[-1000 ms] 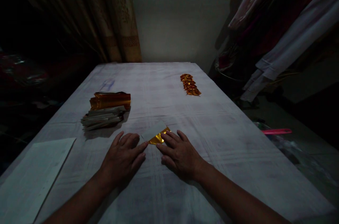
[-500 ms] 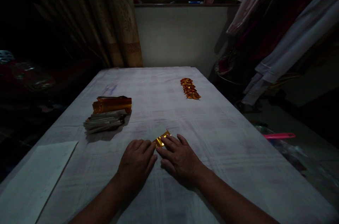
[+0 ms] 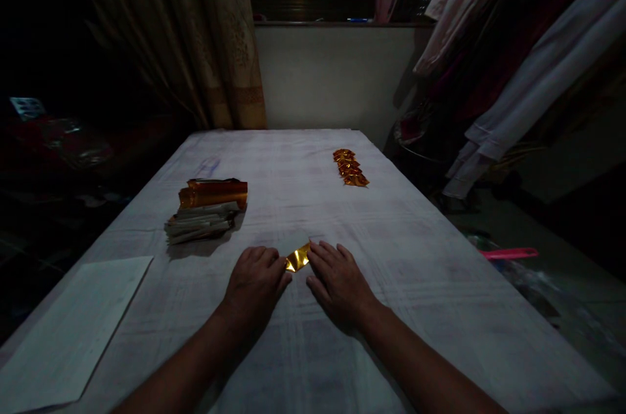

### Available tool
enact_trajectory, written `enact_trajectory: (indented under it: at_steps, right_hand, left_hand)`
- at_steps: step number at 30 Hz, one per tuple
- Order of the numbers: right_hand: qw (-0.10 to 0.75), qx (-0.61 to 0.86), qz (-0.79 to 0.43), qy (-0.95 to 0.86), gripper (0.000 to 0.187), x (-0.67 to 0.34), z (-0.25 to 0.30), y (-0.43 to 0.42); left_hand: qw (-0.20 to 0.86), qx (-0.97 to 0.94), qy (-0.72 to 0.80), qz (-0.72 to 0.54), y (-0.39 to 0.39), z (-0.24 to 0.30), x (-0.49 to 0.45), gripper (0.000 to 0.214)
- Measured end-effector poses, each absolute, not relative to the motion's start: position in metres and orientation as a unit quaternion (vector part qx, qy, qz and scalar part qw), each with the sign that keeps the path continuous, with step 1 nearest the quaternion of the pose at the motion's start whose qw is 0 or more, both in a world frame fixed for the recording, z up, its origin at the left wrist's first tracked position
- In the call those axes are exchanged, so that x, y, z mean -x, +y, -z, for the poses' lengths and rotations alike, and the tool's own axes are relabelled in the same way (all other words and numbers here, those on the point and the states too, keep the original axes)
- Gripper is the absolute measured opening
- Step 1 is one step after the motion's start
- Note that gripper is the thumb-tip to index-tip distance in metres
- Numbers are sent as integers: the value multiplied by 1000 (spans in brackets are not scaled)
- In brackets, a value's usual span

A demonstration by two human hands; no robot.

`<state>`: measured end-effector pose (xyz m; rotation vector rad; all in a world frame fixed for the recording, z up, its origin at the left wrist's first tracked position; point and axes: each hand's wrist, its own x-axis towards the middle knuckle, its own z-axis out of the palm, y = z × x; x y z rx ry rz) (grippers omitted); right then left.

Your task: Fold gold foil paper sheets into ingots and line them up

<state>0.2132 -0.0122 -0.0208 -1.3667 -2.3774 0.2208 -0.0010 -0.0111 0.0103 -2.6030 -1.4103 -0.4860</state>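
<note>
A small folded piece of gold foil paper (image 3: 298, 258) lies on the cloth-covered table between my two hands. My left hand (image 3: 257, 280) has its fingers curled, with the thumb and forefinger at the foil's left end. At the other end, my right hand (image 3: 340, 277) lies with its fingers stretched out, the fingertips touching the foil's edge. Farther off to the left rests a stack of foil sheets (image 3: 201, 221), pale backs showing, with a curled gold sheet (image 3: 218, 193) behind it. Several folded gold foil pieces (image 3: 351, 168) overlap in a row at the far right.
A white sheet of paper or board (image 3: 73, 329) covers the table's near left corner. Beyond the far edge are a wall (image 3: 327, 78) and a curtain (image 3: 215, 68). Clothes (image 3: 533, 68) hang on the right, above a pink handle (image 3: 508, 253) beside the table.
My right hand has slid a little to the right, uncovering more of the gold foil. The pale part seen behind the foil no longer shows clearly. The camera view has shifted slightly.
</note>
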Motion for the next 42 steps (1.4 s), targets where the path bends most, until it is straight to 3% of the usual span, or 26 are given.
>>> enact_trajectory:
  at_steps: [9,12,20,26,35,42]
  right_hand:
    - [271,415,-54,-867,31,-215,22,-23]
    - [272,411,-62,-868,28,-214,21,-26]
    - [277,395,-25,-876,27,-213,17,-1]
    - [256,363,14,-896,15,-216,18,13]
    - [298,313,8,-902,24,-202,19,-5]
    - [284,368,-49,-884,28,-210,21,-7]
  left_hand:
    - [84,867,-473,132,-4,-10,-3,13]
    - [92,878,-451,132,-5,-11,1,3]
    - [158,900,-388,119,1,-7,10,16]
    - [121,917,-345,161,6,-7,24,20]
    - [61,890,-423,156,-22,-2,15,22]
    - [114,872,-460,126,-46,18,10,38]
